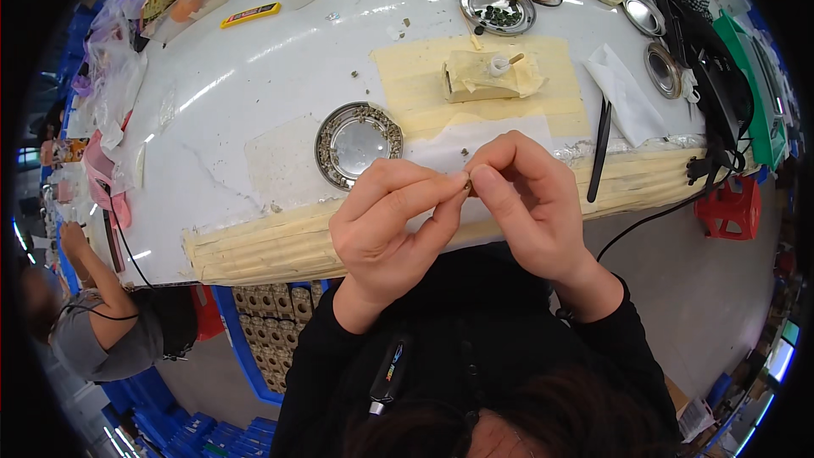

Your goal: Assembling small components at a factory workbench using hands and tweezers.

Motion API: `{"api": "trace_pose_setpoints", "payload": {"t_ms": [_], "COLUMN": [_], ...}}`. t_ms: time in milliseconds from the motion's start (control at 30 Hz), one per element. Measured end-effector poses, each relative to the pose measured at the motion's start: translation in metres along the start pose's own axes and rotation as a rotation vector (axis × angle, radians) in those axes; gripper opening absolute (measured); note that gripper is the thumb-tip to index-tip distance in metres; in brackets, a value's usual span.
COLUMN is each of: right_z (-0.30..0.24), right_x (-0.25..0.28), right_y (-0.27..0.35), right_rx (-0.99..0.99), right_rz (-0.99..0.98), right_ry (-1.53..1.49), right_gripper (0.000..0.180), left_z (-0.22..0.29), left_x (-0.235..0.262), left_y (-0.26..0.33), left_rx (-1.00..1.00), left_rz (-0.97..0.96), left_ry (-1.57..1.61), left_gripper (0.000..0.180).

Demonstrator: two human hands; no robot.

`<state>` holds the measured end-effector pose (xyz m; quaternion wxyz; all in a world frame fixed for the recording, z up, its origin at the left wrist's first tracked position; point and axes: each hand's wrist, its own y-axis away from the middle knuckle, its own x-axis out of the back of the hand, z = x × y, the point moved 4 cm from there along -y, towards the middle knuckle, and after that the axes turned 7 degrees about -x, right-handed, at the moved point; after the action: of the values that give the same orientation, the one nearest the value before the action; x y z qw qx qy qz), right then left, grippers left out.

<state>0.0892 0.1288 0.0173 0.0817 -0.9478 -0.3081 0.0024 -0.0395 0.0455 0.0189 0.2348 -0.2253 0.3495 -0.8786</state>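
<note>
My left hand (pixel 386 225) and my right hand (pixel 534 208) meet over the padded front edge of the table. Between their fingertips they pinch a tiny dark brownish piece (pixel 467 186), too small for me to name. Just left of my hands sits a round metal dish (pixel 320 153) with many small grey-brown bits along its rim. Beyond my fingers, a tape-wrapped block (pixel 475 85) with a small white nozzle-like part on top rests on yellow tape strips (pixel 407 76). A small dark bit (pixel 464 152) lies on white paper close to my fingertips.
A second metal dish (pixel 517 24) at the back holds dark green bits. To the right are a black stick-like tool (pixel 599 153), white tissue (pixel 627 102) and a red stool (pixel 731 208). A blue crate (pixel 233 331) of metal parts stands below left. Another person (pixel 102 331) sits at left.
</note>
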Motion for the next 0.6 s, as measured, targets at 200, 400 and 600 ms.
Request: {"api": "trace_pose_setpoints", "payload": {"t_ms": [200,400,600], "right_z": [-0.018,0.0,-0.018], "right_x": [-0.003,0.0,-0.008], "right_y": [0.002,-0.001,0.004], "right_rx": [0.419,-0.022,0.635], "right_rz": [0.099,-0.063,0.195], "right_ry": [0.464,-0.035,0.644], "right_gripper": [0.007,0.008,0.013], "left_z": [0.002,-0.001,0.002], "left_x": [-0.001,0.0,-0.001], "left_y": [-0.001,-0.001,-0.002], "left_rx": [-0.04,-0.033,-0.057], "left_rz": [0.04,0.014,0.051], "left_ry": [-0.066,0.015,-0.075], "left_gripper": [0.027,0.028,0.029]}}
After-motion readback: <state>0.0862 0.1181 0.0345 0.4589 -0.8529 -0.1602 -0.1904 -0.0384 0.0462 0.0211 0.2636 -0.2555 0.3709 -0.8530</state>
